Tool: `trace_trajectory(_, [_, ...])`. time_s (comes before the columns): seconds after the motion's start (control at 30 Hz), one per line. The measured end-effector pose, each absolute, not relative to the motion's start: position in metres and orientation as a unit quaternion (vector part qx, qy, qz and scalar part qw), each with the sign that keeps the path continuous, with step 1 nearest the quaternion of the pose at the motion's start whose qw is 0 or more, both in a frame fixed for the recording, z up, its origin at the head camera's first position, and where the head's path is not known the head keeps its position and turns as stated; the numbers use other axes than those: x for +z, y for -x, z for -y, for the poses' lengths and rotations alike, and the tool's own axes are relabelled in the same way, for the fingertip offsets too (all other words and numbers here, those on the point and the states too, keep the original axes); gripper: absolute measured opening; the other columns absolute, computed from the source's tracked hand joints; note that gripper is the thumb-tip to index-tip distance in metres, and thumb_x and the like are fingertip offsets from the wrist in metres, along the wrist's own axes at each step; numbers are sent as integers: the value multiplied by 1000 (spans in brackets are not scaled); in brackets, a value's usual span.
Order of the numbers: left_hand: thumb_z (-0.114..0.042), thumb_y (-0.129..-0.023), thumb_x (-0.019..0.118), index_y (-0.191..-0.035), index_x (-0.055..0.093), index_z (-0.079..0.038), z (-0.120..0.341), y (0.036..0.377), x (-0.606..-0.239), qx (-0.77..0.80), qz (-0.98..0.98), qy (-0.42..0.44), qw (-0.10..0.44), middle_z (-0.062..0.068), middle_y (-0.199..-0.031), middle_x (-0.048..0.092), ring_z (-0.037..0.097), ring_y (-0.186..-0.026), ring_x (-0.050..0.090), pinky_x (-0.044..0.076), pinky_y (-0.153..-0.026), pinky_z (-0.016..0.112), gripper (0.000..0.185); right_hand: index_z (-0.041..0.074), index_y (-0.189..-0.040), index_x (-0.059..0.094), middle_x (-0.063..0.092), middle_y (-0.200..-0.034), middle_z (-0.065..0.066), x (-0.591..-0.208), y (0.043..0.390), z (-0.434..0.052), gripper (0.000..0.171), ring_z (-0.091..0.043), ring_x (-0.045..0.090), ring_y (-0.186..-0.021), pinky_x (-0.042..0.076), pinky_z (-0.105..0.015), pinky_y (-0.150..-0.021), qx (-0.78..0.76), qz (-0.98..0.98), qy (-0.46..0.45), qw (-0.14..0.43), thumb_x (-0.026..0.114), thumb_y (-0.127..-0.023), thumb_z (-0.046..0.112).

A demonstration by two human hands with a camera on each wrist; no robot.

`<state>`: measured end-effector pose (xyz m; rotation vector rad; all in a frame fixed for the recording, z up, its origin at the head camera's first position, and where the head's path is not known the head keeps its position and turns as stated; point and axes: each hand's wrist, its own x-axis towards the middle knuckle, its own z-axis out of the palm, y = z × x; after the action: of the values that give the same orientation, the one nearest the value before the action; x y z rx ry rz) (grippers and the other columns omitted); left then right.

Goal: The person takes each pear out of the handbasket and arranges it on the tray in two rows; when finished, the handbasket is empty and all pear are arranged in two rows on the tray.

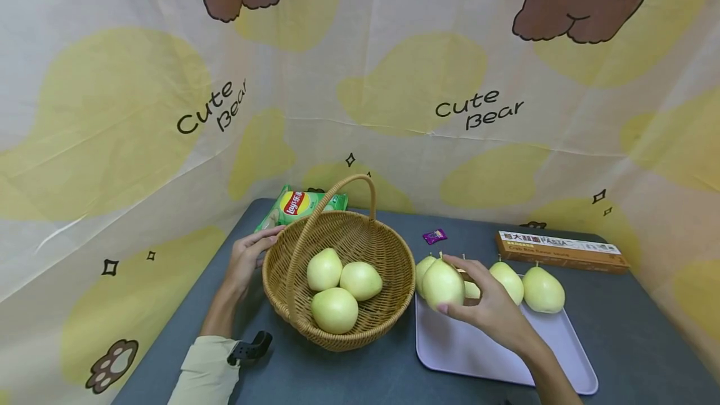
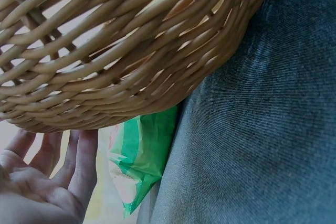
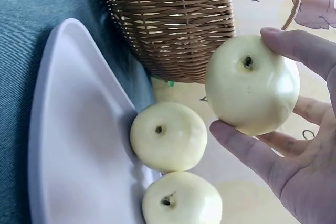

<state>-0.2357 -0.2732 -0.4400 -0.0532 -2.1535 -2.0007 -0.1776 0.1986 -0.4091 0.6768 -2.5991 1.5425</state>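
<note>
One pear (image 1: 442,284) in right hand (image 1: 490,305), beside basket (image 1: 388,249).

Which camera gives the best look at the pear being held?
The right wrist view: the held pear fills the frame, gripped by the right hand. The head view shows it smaller, above the tray. The left wrist view misses it.

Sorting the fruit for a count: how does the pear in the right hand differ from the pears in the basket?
The held pear is lifted above the tray in the right hand; the basket pears lie loose in the wicker basket. It is a single pear; they are three, huddled together. All are pale yellow-green and alike in size.
</note>
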Motion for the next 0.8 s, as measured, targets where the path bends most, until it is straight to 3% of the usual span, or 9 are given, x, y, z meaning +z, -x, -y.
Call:
trace_trajectory(0.17, [-25,-108,62,-140,67,2,272,236,-440,-676,729,20,100,-3,-126,73,7,-105,72,64,-82,28,43,18,-154,56,53,-146,-11,-414,173,-202,77,-26,57,-124,64,-33,-85,488,844,-219,25,91,-86,25])
trace_trajectory(0.37, [-25,-108,62,-140,67,3,272,237,-439,-677,729,18,101,-4,-125,74,7,-104,73,64,-82,28,42,19,-153,57,53,-143,-10,-419,171,-205,76,-13,55,-120,63,-35,-84,480,848,-223,24,91,-85,24])
trace_trajectory(0.67, [-24,-107,62,-140,67,3,272,236,-439,-674,732,14,101,-9,-121,74,5,-102,73,64,-80,28,43,15,-148,59,52,-144,-16,-425,174,-206,75,-32,60,-115,63,-33,-81,483,844,-232,-4,93,-81,24])
trace_trajectory(0.8, [-25,-108,62,-140,67,3,273,237,-439,-675,731,16,100,-11,-120,74,5,-102,73,64,-81,27,43,15,-147,59,52,-148,-17,-428,176,-207,75,-33,61,-115,63,-34,-81,483,843,-235,-8,94,-81,24])
